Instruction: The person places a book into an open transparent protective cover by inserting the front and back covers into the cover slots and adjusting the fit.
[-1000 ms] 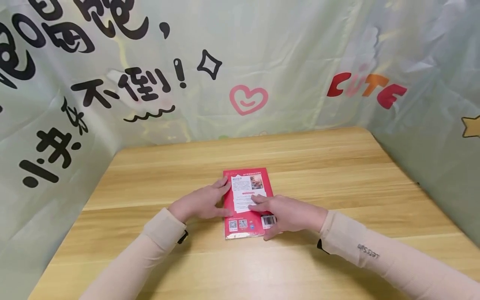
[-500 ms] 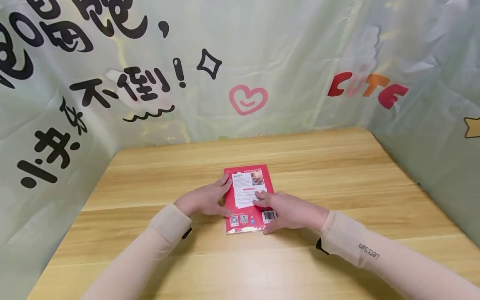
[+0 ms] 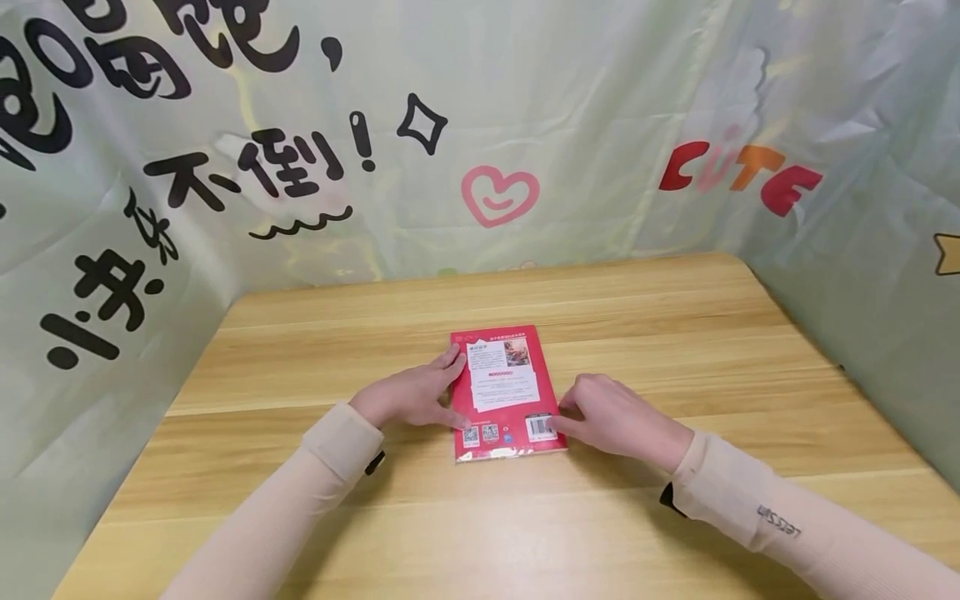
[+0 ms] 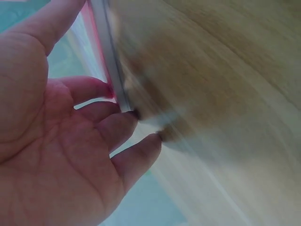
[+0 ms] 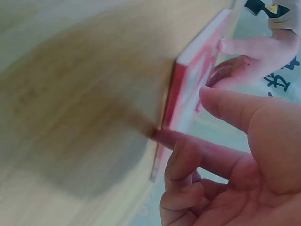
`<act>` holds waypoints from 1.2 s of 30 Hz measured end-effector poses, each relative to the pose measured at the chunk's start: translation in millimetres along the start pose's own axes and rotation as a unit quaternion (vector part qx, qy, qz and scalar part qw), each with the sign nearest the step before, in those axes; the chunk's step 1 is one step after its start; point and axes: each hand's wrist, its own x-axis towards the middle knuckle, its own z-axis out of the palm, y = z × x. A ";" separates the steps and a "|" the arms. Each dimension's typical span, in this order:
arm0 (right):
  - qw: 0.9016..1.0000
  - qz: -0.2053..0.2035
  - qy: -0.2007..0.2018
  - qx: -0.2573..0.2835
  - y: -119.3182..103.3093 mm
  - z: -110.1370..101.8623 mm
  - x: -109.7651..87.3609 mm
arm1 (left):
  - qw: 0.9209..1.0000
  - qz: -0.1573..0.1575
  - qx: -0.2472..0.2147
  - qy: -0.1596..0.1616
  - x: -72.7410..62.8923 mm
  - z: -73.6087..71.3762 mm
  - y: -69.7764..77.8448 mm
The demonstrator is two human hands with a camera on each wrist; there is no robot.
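A red book (image 3: 506, 392) lies flat on the wooden table, back cover up, with a white text panel, a small picture, QR codes and a barcode. My left hand (image 3: 411, 393) rests along its left side, thumb on the lower left of the cover and fingers near the upper left edge. In the left wrist view, relaxed fingers (image 4: 117, 132) touch the book's side edge. My right hand (image 3: 618, 419) pinches the right edge by the barcode: the thumb (image 5: 218, 106) is over the cover, the index finger at the side near the table, other fingers curled.
The wooden table (image 3: 360, 321) has rounded far corners. A pale printed curtain (image 3: 585, 108) with black lettering, a pink heart and the word CUTE encloses its back and sides. Dark straps (image 3: 672, 500) show under the beige sleeves.
The book has shifted slightly away from me. My right hand has slid off the cover to its right edge, with several fingers now curled. My left hand has stayed beside the book.
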 end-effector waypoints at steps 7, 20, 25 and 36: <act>0.998 0.012 -0.016 0.052 2.5 -1.1 1.5 | 1.000 0.007 -0.002 0.006 4.1 -0.2 -0.8; 0.961 0.067 -0.072 0.260 35.3 -11.2 17.2 | 1.000 0.005 0.000 0.016 4.8 2.3 -1.2; 0.961 0.051 -0.100 0.253 31.3 0.7 25.1 | 1.000 0.001 -0.006 0.018 5.8 5.6 -2.0; 0.973 0.019 -0.082 0.213 21.4 14.0 37.4 | 0.997 0.031 0.023 0.072 12.2 -7.0 -4.2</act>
